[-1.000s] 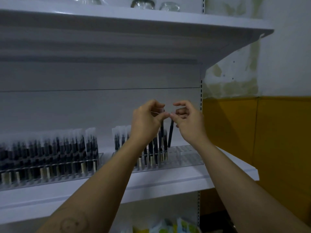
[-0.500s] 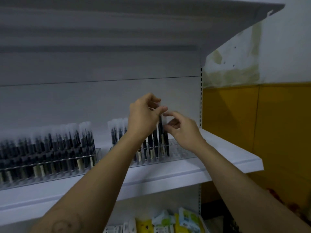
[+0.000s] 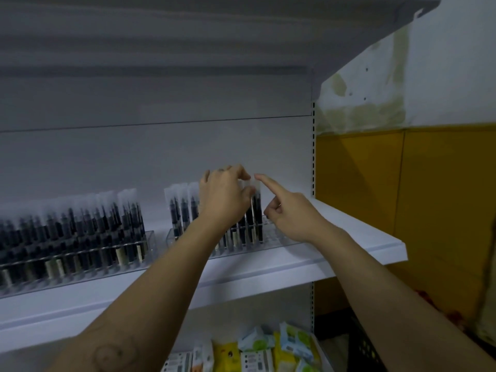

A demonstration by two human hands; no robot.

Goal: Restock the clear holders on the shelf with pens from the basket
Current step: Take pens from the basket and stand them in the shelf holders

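Left holder (image 3: 80,260) packed with pens (image 3: 88,224); right holder (image 3: 280,238) only partly filled.

The left clear plastic holder of dark sleeved pens (image 3: 149,247) was blurred and cut off by the picture's left edge. In the right clear plastic holder (image 3: 268,244), at the right end of the white shelf (image 3: 349,237), the middle pens were hidden behind the left hand (image 3: 225,200). That hand's fingertips were screened, so its hold on the rightmost dark pen (image 3: 257,210) could not be told. Print on the colourful packets (image 3: 257,353), cropped at the bottom edge, was too small to be read.
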